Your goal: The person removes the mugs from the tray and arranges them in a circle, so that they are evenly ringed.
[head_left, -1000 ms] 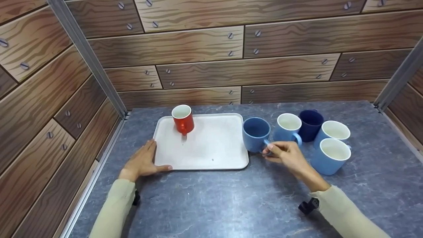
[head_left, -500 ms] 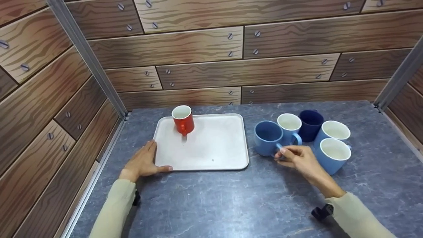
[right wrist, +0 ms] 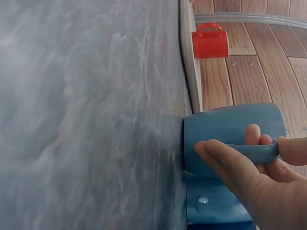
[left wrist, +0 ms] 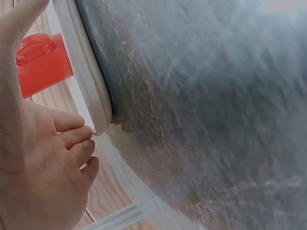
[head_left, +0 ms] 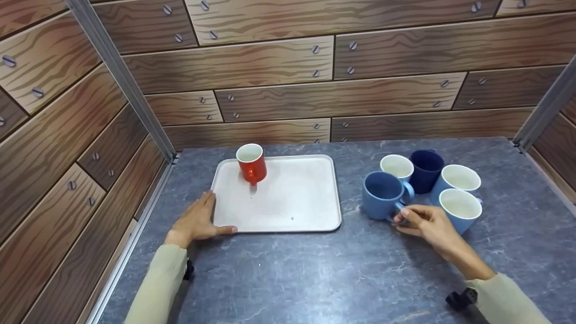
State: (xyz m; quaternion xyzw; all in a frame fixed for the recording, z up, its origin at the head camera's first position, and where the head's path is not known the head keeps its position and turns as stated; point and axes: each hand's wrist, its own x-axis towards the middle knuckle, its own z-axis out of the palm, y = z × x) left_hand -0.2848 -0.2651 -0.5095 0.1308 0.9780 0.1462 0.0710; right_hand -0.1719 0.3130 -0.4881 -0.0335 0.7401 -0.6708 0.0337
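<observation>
My right hand point(head_left: 434, 229) pinches the handle of a blue mug point(head_left: 374, 203) with a blue inside, standing upright on the table to the right of the tray. In the right wrist view, fingers and thumb close on that handle, and the mug's base point(right wrist: 189, 146) meets the tabletop. The white rectangular tray point(head_left: 297, 198) bears a red mug point(head_left: 255, 170) near its back left corner. At the tray's front left corner rests my left hand point(head_left: 195, 221), its fingers along the left side and its thumb at the front edge.
Close behind and to the right of the held mug stand a light blue mug point(head_left: 396, 167) with a white inside, a dark blue mug point(head_left: 424, 175) and two more white-lined light blue mugs point(head_left: 460, 219). Wood-patterned walls point(head_left: 270, 99) enclose the grey table point(head_left: 288, 274).
My right hand has moved the blue mug rightward and nearer to me, from beside the tray's right edge to in front of the light blue mug. The left hand and tray have stayed put.
</observation>
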